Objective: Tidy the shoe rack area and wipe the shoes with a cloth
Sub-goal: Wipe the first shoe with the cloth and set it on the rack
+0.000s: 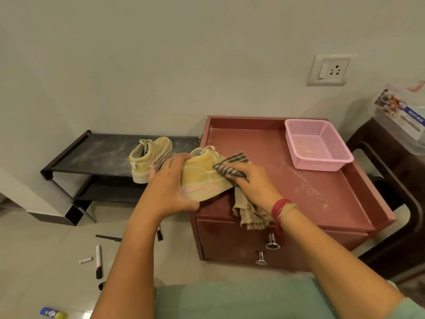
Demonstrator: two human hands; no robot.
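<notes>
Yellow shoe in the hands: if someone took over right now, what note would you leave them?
Left hand grips the yellow shoe by its heel end, tilted over the red cabinet's corner.
Right hand holds the striped cloth against the shoe's side.
Other shoe stands on the rack's top shelf.
Done: wiping under way; how far, cannot tell.
Left: finish wiping, rack this shoe, clear the markers off the floor.
</notes>
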